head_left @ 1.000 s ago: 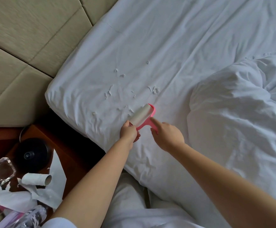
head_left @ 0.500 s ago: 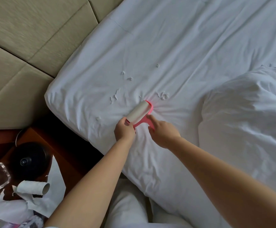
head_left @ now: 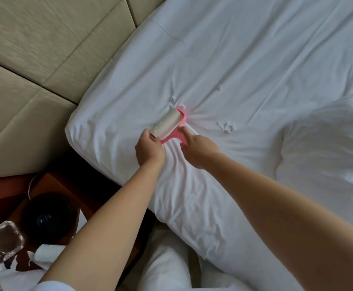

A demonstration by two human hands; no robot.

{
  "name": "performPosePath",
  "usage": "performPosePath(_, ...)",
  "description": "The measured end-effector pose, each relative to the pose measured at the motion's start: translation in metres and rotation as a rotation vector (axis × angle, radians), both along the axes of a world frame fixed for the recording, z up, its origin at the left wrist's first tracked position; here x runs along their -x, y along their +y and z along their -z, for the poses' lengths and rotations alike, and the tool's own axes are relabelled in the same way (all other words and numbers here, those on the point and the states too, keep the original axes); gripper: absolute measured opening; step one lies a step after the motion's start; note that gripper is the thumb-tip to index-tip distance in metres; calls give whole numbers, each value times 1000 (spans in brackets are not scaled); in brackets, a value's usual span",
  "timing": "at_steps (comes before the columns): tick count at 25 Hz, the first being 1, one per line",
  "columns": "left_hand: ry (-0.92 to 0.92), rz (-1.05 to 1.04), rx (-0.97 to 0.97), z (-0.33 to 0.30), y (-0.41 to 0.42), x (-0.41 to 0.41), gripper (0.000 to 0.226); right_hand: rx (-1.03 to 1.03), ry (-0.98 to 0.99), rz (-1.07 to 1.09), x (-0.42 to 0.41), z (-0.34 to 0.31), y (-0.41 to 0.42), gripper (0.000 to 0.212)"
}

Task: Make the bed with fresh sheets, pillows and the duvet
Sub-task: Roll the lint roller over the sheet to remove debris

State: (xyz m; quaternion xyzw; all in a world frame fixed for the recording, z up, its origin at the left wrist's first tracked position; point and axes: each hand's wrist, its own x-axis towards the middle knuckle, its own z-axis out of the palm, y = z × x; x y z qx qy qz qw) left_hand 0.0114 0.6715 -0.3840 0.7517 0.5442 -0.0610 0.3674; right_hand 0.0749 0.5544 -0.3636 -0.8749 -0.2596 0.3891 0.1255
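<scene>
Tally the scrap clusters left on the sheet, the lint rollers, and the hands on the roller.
Paper scrap clusters: 4, at and
Lint roller: 1
Hands on it: 2, left hand and right hand
Total: 7

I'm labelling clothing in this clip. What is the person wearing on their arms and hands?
Both forearms are bare. The left hand and right hand show no gloves, rings or watch. A white sleeve edge shows at the left upper arm.
</scene>
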Motion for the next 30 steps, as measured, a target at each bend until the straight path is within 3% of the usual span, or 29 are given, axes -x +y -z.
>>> performPosePath(5,0,-39,9,2,29,-11,10,19,11,26,-6,9,30,52)
performPosePath(16,27,46,-66,7,71,-23,16,-38,-1,29,-18,14,64,52)
performPosePath(20,40,66,-27,1,44,-14,8,-16,18,39,-6,-1,38,50)
performPosePath(30,109,29,138,-5,-76,34,25,101,-1,31,48,-28,-76,46)
